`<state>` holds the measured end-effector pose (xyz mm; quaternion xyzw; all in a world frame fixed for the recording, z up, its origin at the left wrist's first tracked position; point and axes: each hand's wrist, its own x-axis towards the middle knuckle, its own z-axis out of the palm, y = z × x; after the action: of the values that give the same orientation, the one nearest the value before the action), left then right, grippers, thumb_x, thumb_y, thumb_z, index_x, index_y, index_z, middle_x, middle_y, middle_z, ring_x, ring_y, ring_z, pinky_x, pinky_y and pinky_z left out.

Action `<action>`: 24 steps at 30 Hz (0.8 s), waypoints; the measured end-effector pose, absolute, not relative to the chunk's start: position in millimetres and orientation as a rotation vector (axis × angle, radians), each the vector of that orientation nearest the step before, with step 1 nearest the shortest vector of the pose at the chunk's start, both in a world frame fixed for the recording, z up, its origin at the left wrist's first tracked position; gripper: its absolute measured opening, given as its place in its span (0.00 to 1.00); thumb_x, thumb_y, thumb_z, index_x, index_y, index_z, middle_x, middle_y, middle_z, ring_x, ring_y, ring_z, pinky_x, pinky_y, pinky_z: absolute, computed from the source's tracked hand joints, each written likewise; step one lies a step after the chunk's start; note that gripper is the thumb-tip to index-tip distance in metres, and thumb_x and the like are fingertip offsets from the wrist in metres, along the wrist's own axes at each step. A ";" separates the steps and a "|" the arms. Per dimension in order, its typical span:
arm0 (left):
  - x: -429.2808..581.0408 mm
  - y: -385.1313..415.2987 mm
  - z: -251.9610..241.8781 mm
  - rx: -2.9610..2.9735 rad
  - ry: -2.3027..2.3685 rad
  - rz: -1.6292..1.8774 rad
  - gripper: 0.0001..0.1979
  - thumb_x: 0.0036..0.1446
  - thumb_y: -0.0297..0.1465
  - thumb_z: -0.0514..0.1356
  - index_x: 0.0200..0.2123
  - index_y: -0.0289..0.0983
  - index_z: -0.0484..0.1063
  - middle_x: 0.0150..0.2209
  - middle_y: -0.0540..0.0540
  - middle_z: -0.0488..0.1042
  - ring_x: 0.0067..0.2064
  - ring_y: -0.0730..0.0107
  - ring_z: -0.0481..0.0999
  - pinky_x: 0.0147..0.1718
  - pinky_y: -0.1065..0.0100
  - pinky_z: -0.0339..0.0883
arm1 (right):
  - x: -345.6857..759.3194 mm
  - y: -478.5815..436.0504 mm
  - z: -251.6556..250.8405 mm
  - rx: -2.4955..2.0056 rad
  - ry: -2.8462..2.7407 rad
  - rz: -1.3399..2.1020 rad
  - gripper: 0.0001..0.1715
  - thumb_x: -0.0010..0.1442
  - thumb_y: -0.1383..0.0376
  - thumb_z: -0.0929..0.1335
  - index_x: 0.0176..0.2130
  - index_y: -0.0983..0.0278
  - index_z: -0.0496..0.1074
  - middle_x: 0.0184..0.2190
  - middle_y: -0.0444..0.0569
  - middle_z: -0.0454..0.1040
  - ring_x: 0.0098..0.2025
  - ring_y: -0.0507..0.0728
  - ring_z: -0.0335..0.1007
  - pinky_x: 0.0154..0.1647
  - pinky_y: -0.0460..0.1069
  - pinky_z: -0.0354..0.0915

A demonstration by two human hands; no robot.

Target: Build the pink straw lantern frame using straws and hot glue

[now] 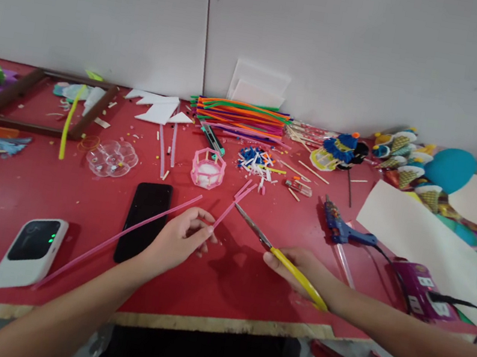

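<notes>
Between thumb and fingers, my left hand [185, 235] pinches a thin pink straw [224, 214] that slants up to the right. My right hand [301, 268] holds scissors with yellow handles [296, 273]; their blade tips are beside the straw's upper part, where shorter pink pieces [244, 188] lie. A small pink octagonal frame [208, 168] with a white middle stands just beyond. Another long pink straw [119, 235] lies across a black phone [143, 217], passing behind my left hand.
A blue glue gun [343, 225] and a purple power block [423, 290] with cables are at the right. Colourful sticks [241, 119], a cutter [212, 140] and blue and white bits [255, 160] lie at the back. A white device [30, 253] sits left.
</notes>
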<state>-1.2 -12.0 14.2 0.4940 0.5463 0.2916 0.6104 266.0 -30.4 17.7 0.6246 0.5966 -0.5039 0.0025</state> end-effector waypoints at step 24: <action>-3.1 -10.3 12.2 1.256 1.290 0.593 0.24 0.55 0.31 0.55 0.54 0.34 0.74 0.28 0.48 0.79 0.24 0.74 0.73 0.26 0.71 0.67 | 263.8 -33.1 26.2 1.634 2.066 -1.501 0.40 0.56 0.29 0.54 0.22 0.61 0.51 0.21 0.39 0.46 0.24 0.49 0.43 0.24 0.48 0.42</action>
<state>-3.1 -10.3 12.2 0.5380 0.5526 0.2540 0.5836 263.8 -33.1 26.2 0.5380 0.6805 -0.4944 0.0548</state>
